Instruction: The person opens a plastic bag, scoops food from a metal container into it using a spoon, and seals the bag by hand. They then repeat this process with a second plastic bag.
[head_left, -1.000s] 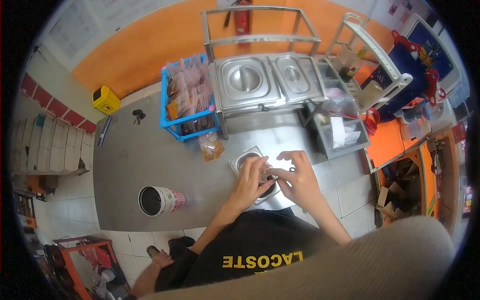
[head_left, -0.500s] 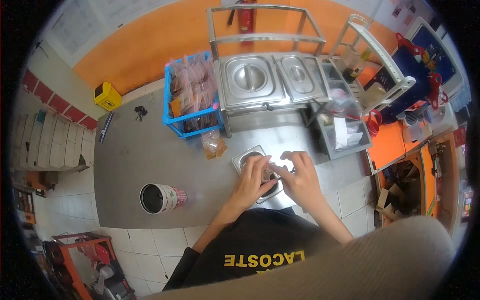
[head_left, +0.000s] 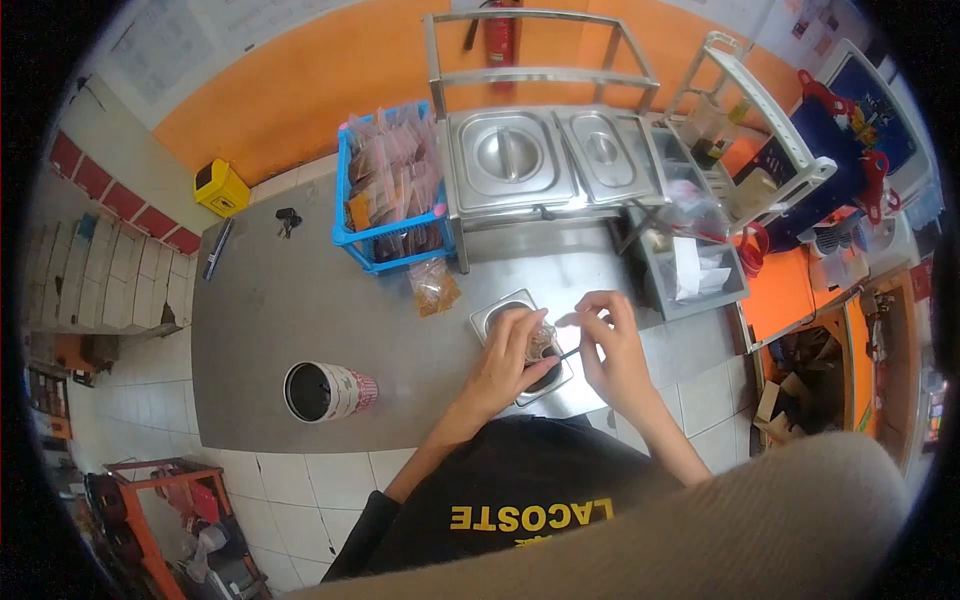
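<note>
Left hand [head_left: 512, 352] curled, right hand [head_left: 612, 350] pinched

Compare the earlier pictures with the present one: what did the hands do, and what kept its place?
The right hand drew back rightwards off the cup, pinching a thin stick that points at it. The left hand kept hold of the cup over the steel pan. The tin and blue basket stayed put.
</note>
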